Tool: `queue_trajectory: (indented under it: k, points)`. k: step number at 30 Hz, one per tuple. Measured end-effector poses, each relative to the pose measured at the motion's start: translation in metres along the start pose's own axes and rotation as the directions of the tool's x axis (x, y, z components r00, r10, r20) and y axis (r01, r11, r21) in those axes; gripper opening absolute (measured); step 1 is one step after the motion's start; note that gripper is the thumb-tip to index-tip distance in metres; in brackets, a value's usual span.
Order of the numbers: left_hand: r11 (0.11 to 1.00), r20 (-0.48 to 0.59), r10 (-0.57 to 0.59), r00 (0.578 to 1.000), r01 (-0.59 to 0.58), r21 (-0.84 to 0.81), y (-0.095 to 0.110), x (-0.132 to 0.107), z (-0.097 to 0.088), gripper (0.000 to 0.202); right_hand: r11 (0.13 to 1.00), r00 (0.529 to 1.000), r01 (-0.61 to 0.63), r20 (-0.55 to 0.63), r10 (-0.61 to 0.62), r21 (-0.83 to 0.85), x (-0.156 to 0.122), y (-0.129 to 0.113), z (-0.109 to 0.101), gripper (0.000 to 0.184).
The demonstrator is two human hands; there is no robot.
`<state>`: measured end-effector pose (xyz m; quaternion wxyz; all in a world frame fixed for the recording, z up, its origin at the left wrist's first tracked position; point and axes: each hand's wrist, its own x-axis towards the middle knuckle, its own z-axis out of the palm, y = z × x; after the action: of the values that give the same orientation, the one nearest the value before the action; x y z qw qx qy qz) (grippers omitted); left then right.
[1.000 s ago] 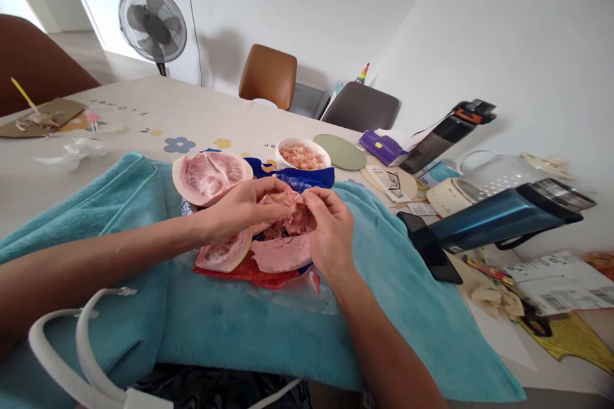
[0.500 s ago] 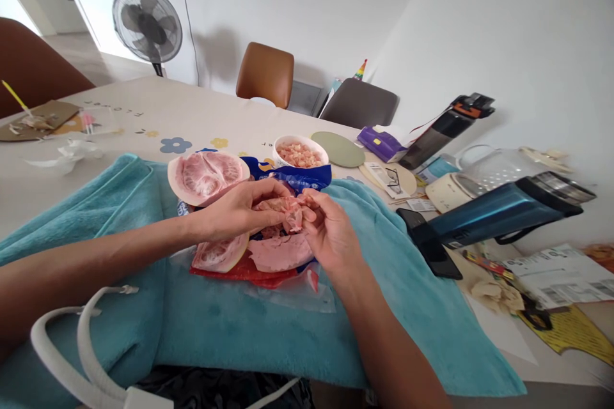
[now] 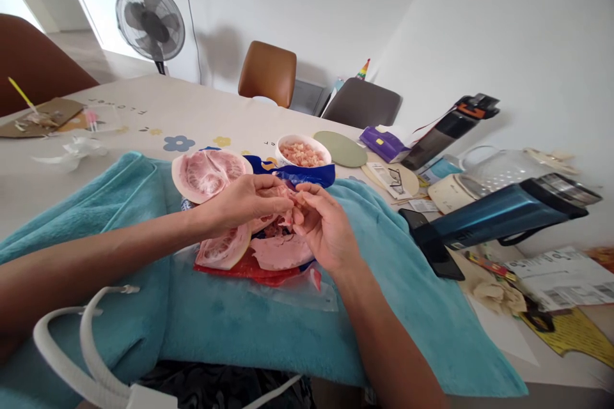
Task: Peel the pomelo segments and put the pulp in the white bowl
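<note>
Between both hands is a pinkish pomelo segment (image 3: pixel 286 195), mostly hidden by the fingers, with bits of thin membrane hanging below it. My left hand (image 3: pixel 254 199) pinches it from the left, thumb underneath. On the other side, my right hand (image 3: pixel 327 223) grips it with curled fingertips. Beneath them, pomelo rind (image 3: pixel 283 251) and pale membrane scraps lie on a red and blue plastic bag (image 3: pixel 254 270). A hollowed pomelo rind half (image 3: pixel 210 174) rests behind my left wrist. Behind the hands stands a white bowl (image 3: pixel 327 155) filled with loose pink pulp (image 3: pixel 300 154).
A teal towel (image 3: pixel 249 339) covers the table's front. To the right are a blue bottle (image 3: pixel 503 214), a phone (image 3: pixel 439 252), a dark bottle (image 3: pixel 446 134) and a purple pack (image 3: pixel 384 144). A white cabled device (image 3: pixel 148 398) sits at the lower left, and crumpled tissue (image 3: pixel 71 152) lies far left.
Both hands have risen slightly, and the fingertips have come closer together around the segment. Less of the membrane shows between them now. The view has shifted a little.
</note>
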<state>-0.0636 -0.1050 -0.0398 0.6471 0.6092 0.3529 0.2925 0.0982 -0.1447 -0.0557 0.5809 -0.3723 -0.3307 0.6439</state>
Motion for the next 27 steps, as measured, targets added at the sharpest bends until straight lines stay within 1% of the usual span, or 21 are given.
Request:
queue_trajectory:
  k: [2,5,8,11,13,15,18,20,24,27]
  points:
    - [0.999,-0.052,0.020,0.998,-0.018,0.039,0.003,-0.001,0.002,0.016,1.000,1.000,0.010,0.024,-0.010,0.003,0.000,0.001,0.000,0.014]
    - [1.000,-0.093,0.003,0.996,-0.003,0.005,0.008,-0.002,0.005,0.014,1.000,0.996,0.019,0.090,-0.017,-0.014,0.000,0.001,-0.001,0.017]
    - [0.999,-0.093,-0.036,0.995,0.034,-0.025,0.012,-0.003,0.006,0.012,0.998,0.994,0.002,0.114,0.005,-0.058,-0.001,0.001,-0.002,0.018]
    - [0.998,-0.089,-0.058,0.994,0.058,0.002,0.013,-0.003,0.005,0.009,0.994,0.995,-0.013,0.098,0.023,-0.106,-0.003,-0.001,-0.002,0.022]
    - [0.998,-0.070,-0.060,0.996,0.061,0.015,0.013,-0.003,0.004,0.012,0.992,0.996,-0.023,0.088,0.034,-0.120,-0.003,-0.001,-0.002,0.021]
    - [0.999,-0.062,-0.049,0.997,0.051,0.018,0.011,-0.003,0.003,0.016,0.993,0.996,-0.030,0.082,0.040,-0.114,-0.003,-0.001,-0.002,0.019]
    - [0.999,-0.097,-0.024,0.995,0.027,0.029,0.007,-0.001,0.002,0.018,0.994,0.994,-0.037,0.094,0.047,-0.104,-0.002,0.000,-0.003,0.017]
    - [0.999,-0.118,0.001,0.993,0.005,0.051,0.004,-0.001,0.001,0.017,0.994,0.992,-0.049,0.110,0.060,-0.103,-0.002,0.001,-0.003,0.016]
    - [0.998,-0.123,0.035,0.992,-0.027,0.064,0.000,0.000,0.001,0.012,0.994,0.989,-0.075,0.125,0.084,-0.078,-0.002,0.001,-0.003,0.015]
    - [0.997,-0.108,0.039,0.993,-0.032,0.066,-0.001,0.000,0.001,0.010,0.989,0.980,-0.142,0.137,0.147,-0.043,-0.001,0.001,-0.002,0.015]
